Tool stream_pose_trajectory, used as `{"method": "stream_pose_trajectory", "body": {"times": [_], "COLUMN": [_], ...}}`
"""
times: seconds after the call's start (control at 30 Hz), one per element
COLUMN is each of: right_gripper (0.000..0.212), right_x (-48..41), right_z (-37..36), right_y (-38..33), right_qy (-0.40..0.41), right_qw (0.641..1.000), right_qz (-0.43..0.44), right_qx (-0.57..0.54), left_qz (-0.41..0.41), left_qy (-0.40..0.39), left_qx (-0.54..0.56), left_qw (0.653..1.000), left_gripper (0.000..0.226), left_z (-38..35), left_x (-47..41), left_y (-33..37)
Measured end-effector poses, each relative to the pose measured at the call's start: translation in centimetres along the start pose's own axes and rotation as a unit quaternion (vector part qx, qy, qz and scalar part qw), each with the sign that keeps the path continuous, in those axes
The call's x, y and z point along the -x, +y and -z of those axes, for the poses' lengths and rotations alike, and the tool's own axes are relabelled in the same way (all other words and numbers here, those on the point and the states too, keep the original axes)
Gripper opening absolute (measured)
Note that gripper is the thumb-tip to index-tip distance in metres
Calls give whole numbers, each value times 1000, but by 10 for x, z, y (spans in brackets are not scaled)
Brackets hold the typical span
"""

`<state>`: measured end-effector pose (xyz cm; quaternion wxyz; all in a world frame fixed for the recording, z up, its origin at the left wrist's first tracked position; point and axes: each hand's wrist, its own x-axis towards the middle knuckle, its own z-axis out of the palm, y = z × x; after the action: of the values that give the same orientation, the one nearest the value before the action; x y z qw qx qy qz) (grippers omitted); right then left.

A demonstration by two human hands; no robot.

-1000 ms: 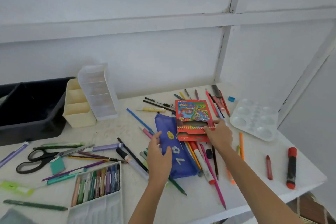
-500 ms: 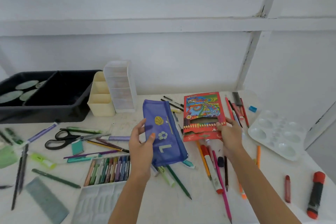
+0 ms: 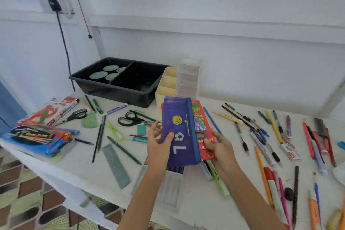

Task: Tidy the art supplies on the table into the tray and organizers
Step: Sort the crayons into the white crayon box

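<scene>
Up close, hands (image 3: 158, 147) holding pouch (image 3: 179, 132) — scissors (image 3: 130, 118), tray (image 3: 119, 82) beyond

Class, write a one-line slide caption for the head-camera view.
Left hand holds a blue pencil case, right hand a red pencil box, above the cluttered table.

A black power adapter (image 3: 54, 4) sits plugged in high on the white wall (image 3: 224, 2), its black cable (image 3: 65, 50) trailing down behind the desk. Below the desk's near edge lies a patterned floor (image 3: 24, 198) of brown and pale shapes.
</scene>
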<state>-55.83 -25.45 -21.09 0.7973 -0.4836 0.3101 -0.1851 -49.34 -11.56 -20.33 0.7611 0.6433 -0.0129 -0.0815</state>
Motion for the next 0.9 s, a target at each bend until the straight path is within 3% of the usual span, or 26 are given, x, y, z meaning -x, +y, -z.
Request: {"method": "stream_pose_trajectory", "body": {"times": [0.1, 0.33, 0.5, 0.7, 0.9], "right_gripper": [33, 26, 42, 32, 37], "right_x": [0, -4, -13, -34, -58], "right_z": [-42, -154, -243, -339, -415], "right_y": [11, 42, 65, 85, 115], "right_qy": [-54, -129, -158, -272, -280], "right_qw": [998, 980, 960, 935, 937], "right_qz": [-1, 60, 94, 51, 17], "right_qx": [27, 139, 213, 223, 206], "left_qz": [61, 36, 16, -28, 21], "left_qy": [24, 112, 170, 228, 226], "left_qx": [58, 65, 40, -30, -86], "left_qw": [996, 991, 985, 973, 970], "left_gripper": [42, 38, 42, 22, 17], "left_z": [36, 127, 195, 277, 342], "left_x": [-14, -69, -119, -183, -247], "left_y": [7, 38, 61, 90, 116]}}
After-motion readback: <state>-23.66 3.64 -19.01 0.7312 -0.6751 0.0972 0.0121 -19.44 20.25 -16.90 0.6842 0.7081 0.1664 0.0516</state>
